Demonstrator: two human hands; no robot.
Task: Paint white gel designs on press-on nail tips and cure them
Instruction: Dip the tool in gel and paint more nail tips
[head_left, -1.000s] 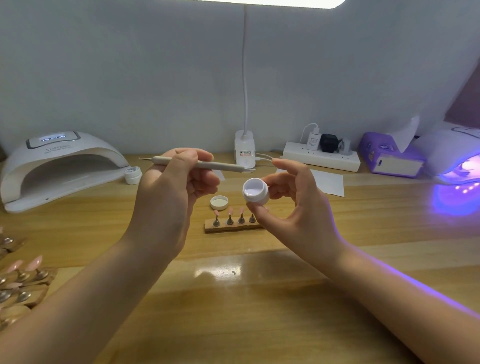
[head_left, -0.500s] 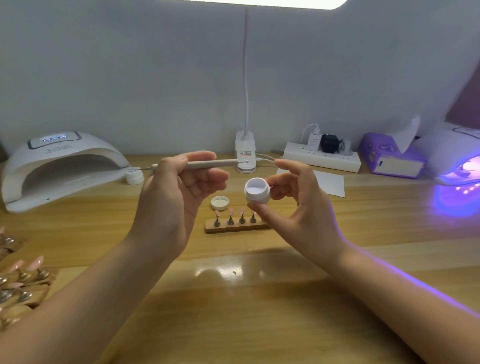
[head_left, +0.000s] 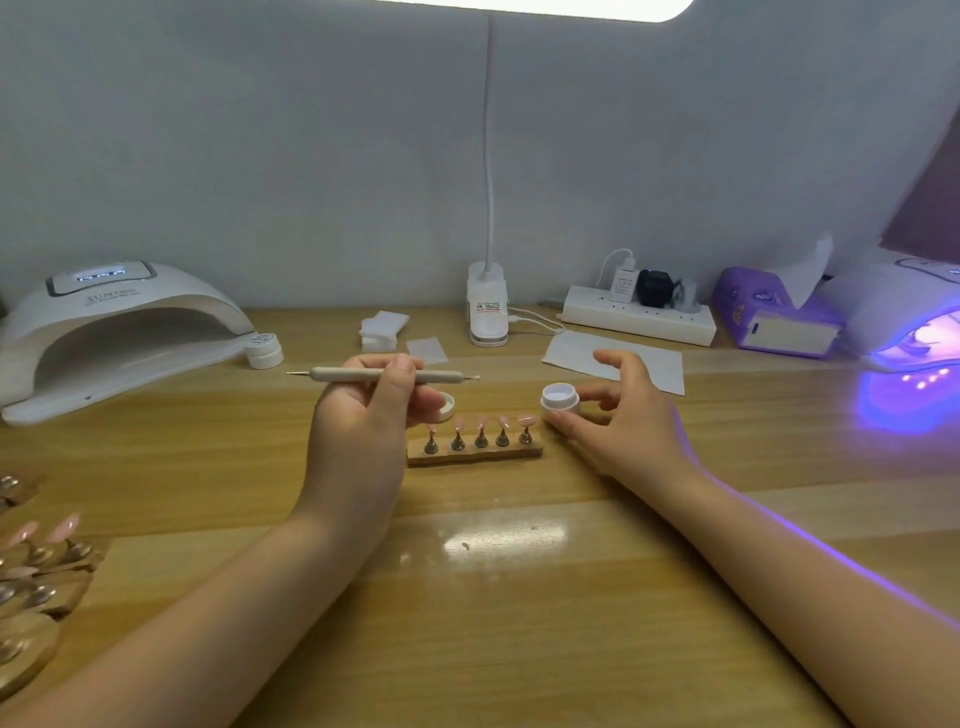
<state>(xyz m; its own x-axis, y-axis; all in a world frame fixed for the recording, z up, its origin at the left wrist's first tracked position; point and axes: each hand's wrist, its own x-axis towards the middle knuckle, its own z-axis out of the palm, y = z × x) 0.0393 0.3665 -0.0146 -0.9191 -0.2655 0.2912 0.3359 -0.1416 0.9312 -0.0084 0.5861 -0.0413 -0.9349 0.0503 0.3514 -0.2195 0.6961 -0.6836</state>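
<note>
Left hand (head_left: 363, 415) raised over the desk (head_left: 519, 597), fingers (head_left: 400, 374) curled round a dotting tool (head_left: 384, 375) held level, one fine tip pointing to 9 o'clock and the other to 3 o'clock. Right hand (head_left: 618, 415) low at 3 o'clock of the left, thumb and fingers pinching an open gel pot (head_left: 560, 397) of white gel, pot seemingly down on or just above the wood, contact not clear. Between the two hands, at 6 o'clock of the tool, a wooden holder (head_left: 475, 451) with five pink nail tips (head_left: 480, 423) standing upright on small metal stands in a row. Pot lid (head_left: 447, 405) lying open side up just behind the left fingers, partly hidden. At 9 o'clock, a white curing lamp (head_left: 119, 332), dark inside, with a closed white jar (head_left: 265, 351) just beside its right foot. At 12 o'clock, a clip lamp base (head_left: 488, 312) with its white neck rising, wipes (head_left: 382, 330) stacked near it, a sheet of paper (head_left: 613, 358) to its right. At 2 o'clock, a power strip (head_left: 639, 314) with plugs, a purple tissue box (head_left: 774, 317), and a second curing lamp (head_left: 904, 317) glowing violet onto the wood. At 8 o'clock, more holders with nail tips (head_left: 41, 561) at the frame edge.
</note>
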